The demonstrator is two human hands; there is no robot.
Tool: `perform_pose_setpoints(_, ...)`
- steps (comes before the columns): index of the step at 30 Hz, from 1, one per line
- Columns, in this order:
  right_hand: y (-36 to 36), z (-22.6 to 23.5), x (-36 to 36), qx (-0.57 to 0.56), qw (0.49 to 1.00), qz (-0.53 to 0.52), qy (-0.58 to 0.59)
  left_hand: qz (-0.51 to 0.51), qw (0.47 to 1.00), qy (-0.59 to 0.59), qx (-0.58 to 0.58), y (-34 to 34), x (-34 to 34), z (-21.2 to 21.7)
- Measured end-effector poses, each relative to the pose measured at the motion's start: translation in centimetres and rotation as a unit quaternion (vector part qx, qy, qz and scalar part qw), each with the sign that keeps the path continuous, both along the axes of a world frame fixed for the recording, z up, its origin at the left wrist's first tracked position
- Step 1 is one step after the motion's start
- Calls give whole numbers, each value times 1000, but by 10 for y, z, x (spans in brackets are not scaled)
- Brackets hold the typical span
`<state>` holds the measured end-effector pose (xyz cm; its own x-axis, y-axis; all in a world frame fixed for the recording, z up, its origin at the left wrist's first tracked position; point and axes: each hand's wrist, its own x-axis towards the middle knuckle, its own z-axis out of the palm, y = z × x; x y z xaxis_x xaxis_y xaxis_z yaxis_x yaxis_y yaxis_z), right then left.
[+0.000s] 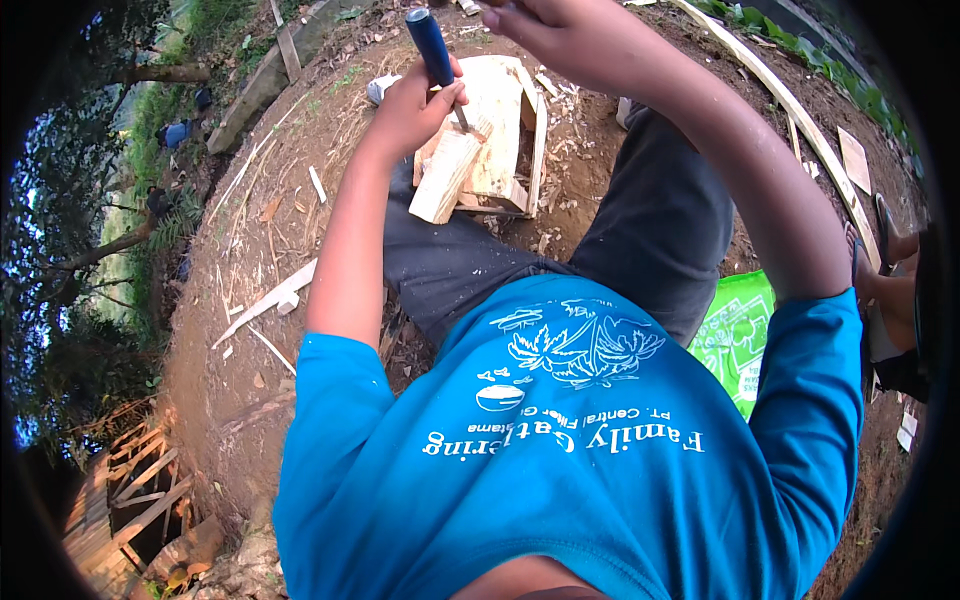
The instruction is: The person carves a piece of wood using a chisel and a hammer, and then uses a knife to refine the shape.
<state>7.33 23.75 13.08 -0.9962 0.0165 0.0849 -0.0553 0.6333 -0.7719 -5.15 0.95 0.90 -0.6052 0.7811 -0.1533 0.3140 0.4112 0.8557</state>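
My left hand (415, 112) is closed round a chisel (429, 48) with a blue handle, held slightly tilted. Its metal blade meets the upper end of a short pale wood block (446, 180). That block lies slanted on a low wooden work stand (500, 85), its near end reaching over the stand's edge. Raised beyond the stand, my right hand (525, 22) is partly cut off by the top of the view. Its visible fingers look curled, and whatever they may hold is out of the picture.
My knees flank the stand. Wood chips and strips litter the brown soil, with a long pale strip (815, 125) at right. A green printed bag (738, 335) lies by my right thigh. Another person's foot (890, 240) shows at far right; slatted timber (130, 490) stands lower left.
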Motion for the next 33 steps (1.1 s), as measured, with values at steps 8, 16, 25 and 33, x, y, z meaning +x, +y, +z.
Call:
perform_pose_setpoints(8,3,-12,-5,-50,996,-47,61,-11,1000,-8,-8,10,-1,1)
perform_pose_setpoints(16,10,-43,-6,-192,976,-61,80,-24,999,12,-46,18,3,6)
perform_pose_setpoints(25,9,-87,9,-373,920,-117,9,205,963,-83,155,-13,12,6)
perform_pose_setpoints(33,2,-65,18,-388,918,-78,11,86,984,-79,134,-26,10,-5)
